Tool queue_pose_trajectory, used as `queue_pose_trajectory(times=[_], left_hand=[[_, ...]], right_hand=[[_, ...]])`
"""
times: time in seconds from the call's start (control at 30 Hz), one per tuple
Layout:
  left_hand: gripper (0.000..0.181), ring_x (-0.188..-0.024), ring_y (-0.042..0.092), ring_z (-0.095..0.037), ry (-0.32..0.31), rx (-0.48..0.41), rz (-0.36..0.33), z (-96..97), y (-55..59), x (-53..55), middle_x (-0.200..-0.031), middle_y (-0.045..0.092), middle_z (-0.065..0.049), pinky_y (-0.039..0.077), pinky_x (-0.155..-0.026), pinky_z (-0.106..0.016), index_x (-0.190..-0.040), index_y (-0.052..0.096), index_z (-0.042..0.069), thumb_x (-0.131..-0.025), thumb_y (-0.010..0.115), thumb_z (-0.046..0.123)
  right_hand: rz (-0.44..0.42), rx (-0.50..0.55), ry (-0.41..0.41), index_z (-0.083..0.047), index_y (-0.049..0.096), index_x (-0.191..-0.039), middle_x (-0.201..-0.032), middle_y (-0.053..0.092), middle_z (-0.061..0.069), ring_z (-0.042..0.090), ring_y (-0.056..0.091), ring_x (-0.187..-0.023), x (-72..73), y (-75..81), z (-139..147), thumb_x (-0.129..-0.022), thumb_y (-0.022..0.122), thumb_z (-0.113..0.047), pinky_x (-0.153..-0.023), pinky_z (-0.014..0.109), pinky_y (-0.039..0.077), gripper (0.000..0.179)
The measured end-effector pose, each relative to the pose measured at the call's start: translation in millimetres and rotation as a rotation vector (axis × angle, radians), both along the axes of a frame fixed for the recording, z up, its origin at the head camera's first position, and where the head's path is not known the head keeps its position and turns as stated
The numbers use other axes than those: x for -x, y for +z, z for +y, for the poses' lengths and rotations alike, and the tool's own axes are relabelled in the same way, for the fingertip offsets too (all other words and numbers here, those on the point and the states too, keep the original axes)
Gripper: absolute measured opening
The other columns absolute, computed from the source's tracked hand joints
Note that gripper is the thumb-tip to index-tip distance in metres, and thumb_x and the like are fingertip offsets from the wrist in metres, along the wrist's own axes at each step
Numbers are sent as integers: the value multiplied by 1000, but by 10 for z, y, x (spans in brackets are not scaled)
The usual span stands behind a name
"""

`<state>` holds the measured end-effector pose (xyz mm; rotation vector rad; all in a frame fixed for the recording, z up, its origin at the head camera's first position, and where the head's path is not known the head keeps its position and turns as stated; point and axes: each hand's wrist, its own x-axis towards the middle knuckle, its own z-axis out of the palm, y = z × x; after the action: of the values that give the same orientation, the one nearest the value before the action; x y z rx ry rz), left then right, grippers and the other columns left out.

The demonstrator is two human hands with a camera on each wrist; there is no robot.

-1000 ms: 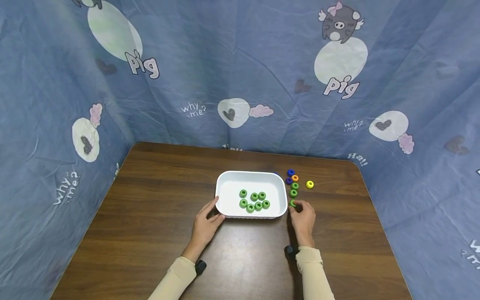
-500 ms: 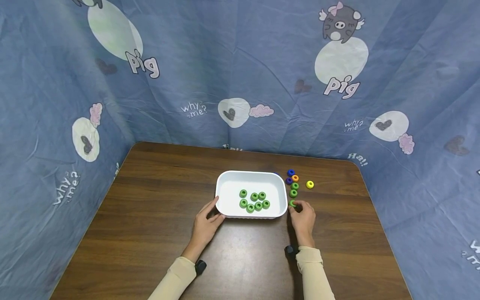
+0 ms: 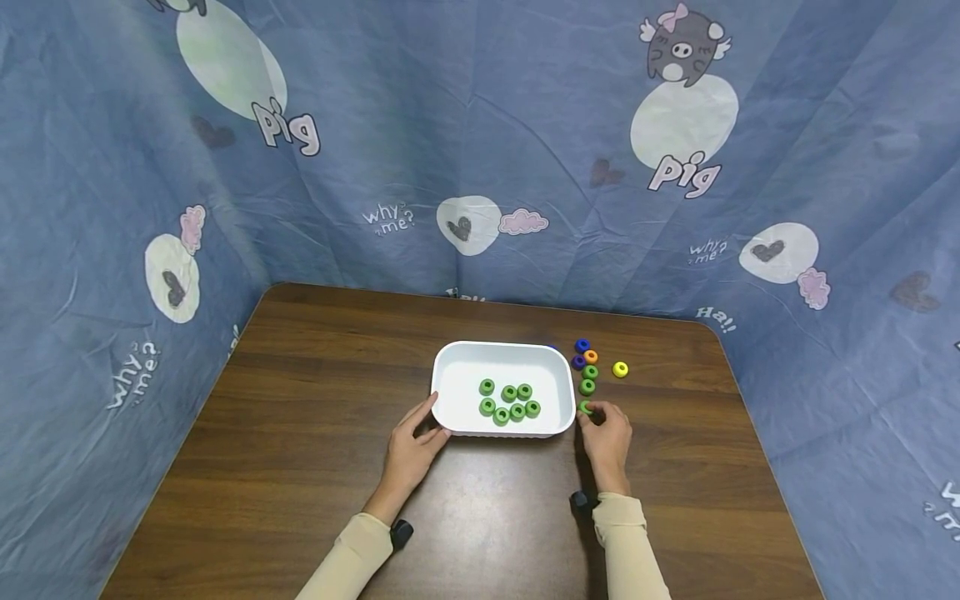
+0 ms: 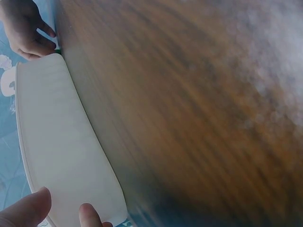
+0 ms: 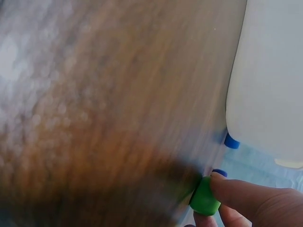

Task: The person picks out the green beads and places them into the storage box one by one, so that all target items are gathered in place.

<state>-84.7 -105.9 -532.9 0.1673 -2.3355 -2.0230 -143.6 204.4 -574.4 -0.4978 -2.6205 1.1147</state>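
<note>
A white plastic tray (image 3: 461, 367) stands on the table with several green ring beads (image 3: 509, 393) inside. Around its front left corner, my left hand (image 3: 411, 454) holds the tray, one finger along the left side and the thumb at the front. In the left wrist view, fingertips (image 4: 31, 208) lie against the tray's outer wall (image 4: 61, 132). My right hand (image 3: 606, 440) pinches a green ring bead (image 5: 203, 198) between thumb and fingers, just outside the tray's right end. Part of that bead is covered by the fingers.
Beyond the right hand lie green beads (image 3: 587, 387), an orange bead (image 3: 591, 357) and blue beads (image 3: 582, 345). A yellow bead (image 3: 620, 369) sits apart to the right. One blue bead peeks from behind the tray. A blue printed cloth (image 3: 480, 150) hangs behind the table (image 3: 337, 358).
</note>
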Motion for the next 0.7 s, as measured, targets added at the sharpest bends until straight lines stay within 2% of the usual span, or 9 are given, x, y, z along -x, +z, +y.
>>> queue_pose_trajectory(times=[0.27,0.5,0.7], left_hand=[[60,-138,49,-41,0,-8,5,3,2,-2,-148,47,-29,57,-102,-40,-143,53,-2,-86,71,-9],[60,-138,49,-40,5,18,6,2,25,-15,-148,47,-28,58,-102,-41,-143,53,-2,-86,71,-8],[60,-138,49,-40,2,21,-2,0,44,-17,-148,48,-28,57,-103,-42,-143,53,-2,-86,71,-8]], right_hand=[[2,5,-4,-1,75,-100,-108,72,20,43,62,-112,4,7,38,-82,79,-13,-102,55,48,21],[64,13,-20,-1,74,-97,-102,73,20,40,65,-102,27,89,49,-82,80,-12,-89,52,53,20],[95,12,-27,-2,74,-97,-103,73,19,38,64,-101,55,221,20,-83,80,-13,-88,51,53,20]])
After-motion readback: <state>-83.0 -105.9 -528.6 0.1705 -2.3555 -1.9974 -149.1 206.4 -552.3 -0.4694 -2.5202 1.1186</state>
